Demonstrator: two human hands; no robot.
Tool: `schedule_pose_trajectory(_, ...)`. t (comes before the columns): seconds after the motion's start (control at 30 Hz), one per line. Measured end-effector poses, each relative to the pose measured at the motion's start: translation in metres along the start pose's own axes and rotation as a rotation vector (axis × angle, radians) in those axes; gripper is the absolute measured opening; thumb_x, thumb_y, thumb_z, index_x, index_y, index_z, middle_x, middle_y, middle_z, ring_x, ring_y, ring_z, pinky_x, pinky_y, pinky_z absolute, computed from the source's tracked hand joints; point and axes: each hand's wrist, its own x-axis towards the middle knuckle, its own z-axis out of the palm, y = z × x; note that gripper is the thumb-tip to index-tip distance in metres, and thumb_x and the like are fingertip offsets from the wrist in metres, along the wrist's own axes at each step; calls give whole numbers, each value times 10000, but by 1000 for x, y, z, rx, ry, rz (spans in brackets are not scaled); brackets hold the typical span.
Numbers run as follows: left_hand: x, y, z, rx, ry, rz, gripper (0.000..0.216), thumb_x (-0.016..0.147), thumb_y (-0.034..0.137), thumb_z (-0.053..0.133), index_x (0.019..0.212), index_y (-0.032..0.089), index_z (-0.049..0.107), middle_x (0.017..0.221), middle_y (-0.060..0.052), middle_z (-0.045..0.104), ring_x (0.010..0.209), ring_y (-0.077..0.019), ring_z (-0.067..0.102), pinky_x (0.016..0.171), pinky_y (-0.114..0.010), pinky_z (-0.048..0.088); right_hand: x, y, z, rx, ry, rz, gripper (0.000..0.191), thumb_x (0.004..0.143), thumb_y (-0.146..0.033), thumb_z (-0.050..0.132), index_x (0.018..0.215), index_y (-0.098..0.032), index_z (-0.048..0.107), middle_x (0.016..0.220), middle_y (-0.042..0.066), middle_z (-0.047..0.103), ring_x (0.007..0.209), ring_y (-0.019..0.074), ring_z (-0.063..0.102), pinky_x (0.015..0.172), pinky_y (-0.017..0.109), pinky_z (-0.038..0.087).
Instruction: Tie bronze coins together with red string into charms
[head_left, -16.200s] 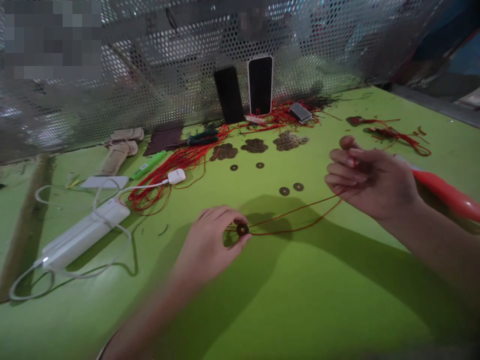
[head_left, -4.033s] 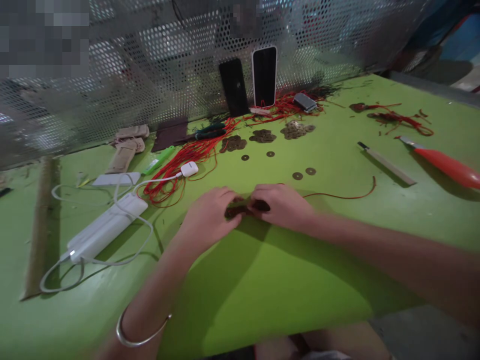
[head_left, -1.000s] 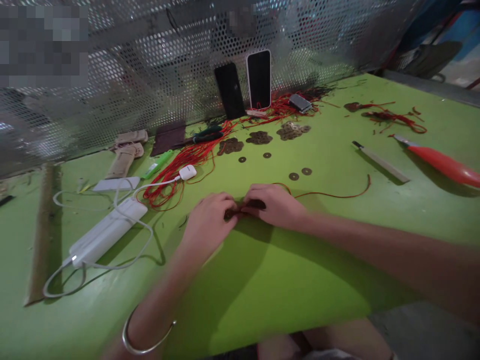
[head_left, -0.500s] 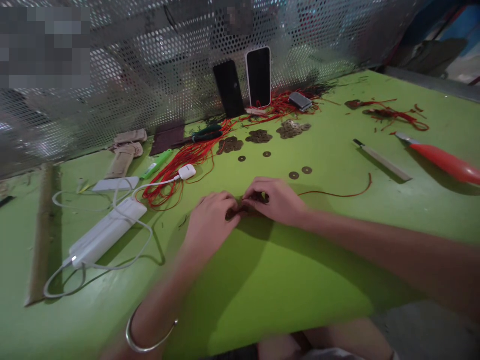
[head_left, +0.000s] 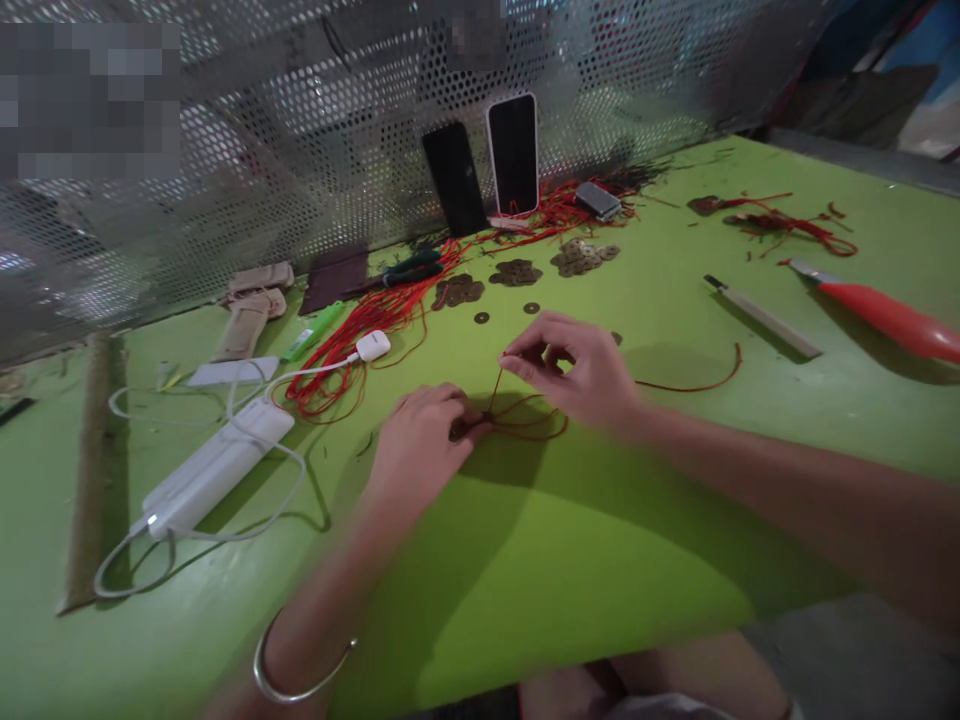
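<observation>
My left hand presses down on dark round coins on the green table, fingers closed over them. A thin red cord runs from the coins in loops. My right hand is raised just above the table and pinches that cord between thumb and forefinger. The cord's far end trails right along the table. A metal bangle sits on my left wrist.
Loose coins and coin piles lie behind the hands, beside a bundle of red cords. Two phones lean on the perforated metal wall. A white power bank with cable lies left. A red-handled tool and a thin blade lie right.
My right hand has lifted off the coins and moved up and right, drawing the red cord out. My left hand stays on the coins.
</observation>
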Motion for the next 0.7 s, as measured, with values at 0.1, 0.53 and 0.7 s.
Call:
schedule_pose_trajectory(0.1,0,-1,1,-7,20,12,157,821,334,598,793,197,671,872,-22,652,858,-208,581,801,-352,439,5,-1,-9,-1,98,24,145,816,-310,641,785,-169,648,746,18,623,603,96,533,479,219,404)
schedule_pose_trajectory(0.53,-1,-2,3,15,32,-2,159,815,345,608,810,206,685,911,-27,670,869,-211,594,817,-364,450,22,-8,-48,118,438,-47,61,772,-187,693,762,-150,646,625,-29,582,525,43,484,435,185,322)
schedule_pose_trajectory(0.7,-1,-1,3,21,31,4,158,819,343,599,807,206,677,854,-23,662,824,-202,590,791,-356,448,30,-3,-66,204,583,-163,146,730,-277,735,720,-177,629,528,-67,501,406,28,361,375,199,227)
